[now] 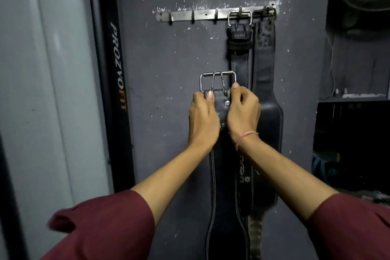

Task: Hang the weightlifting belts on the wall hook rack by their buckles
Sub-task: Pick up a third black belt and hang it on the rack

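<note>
Below the hook rack (202,15), left hand (202,120) and right hand (242,116) grip the black belt (223,186) at its top end, buckle (222,82) upright; a buckled belt (239,63) and a worn belt (266,74) hang from the rack's right-end hooks.

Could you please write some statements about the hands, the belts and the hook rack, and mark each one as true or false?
1. The left hand and the right hand both grip the held belt just under its buckle. True.
2. That buckle is already over a hook. False: it is below the hook rack and on no hook.
3. Two hanging belts are on the rack. True.
4. The hanging belts are at the left end of the rack. False: they are at its right end, and the three left hooks are free.
</note>
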`<state>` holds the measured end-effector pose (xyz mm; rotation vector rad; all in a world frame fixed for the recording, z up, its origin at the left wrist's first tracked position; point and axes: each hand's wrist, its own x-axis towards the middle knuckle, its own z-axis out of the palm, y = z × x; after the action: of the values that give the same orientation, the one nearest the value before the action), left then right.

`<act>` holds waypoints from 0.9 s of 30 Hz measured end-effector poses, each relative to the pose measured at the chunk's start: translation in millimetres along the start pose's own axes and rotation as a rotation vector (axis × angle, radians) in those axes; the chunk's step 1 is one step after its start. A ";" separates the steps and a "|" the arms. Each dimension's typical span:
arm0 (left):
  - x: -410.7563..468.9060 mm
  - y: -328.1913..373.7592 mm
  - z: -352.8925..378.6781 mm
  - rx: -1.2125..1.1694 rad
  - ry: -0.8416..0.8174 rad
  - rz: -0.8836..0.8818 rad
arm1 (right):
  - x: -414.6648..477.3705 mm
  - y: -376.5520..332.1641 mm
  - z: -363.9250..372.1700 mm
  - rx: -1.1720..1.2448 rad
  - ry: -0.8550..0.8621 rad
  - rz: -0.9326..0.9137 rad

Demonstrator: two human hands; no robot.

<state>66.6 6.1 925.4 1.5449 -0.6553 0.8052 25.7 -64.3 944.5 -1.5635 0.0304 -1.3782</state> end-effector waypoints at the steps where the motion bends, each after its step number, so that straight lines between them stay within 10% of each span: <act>1: 15.5 -3.6 4.9 0.002 -0.008 0.013 | 14.0 3.1 8.3 0.014 0.013 -0.002; 27: 348.1 -15.3 111.0 0.244 0.093 0.082 | 328.3 11.8 149.3 0.049 0.108 0.020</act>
<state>301.3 -88.5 1189.3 1.6962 -0.5704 1.0433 258.8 -169.1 1199.3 -1.4436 0.0776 -1.4368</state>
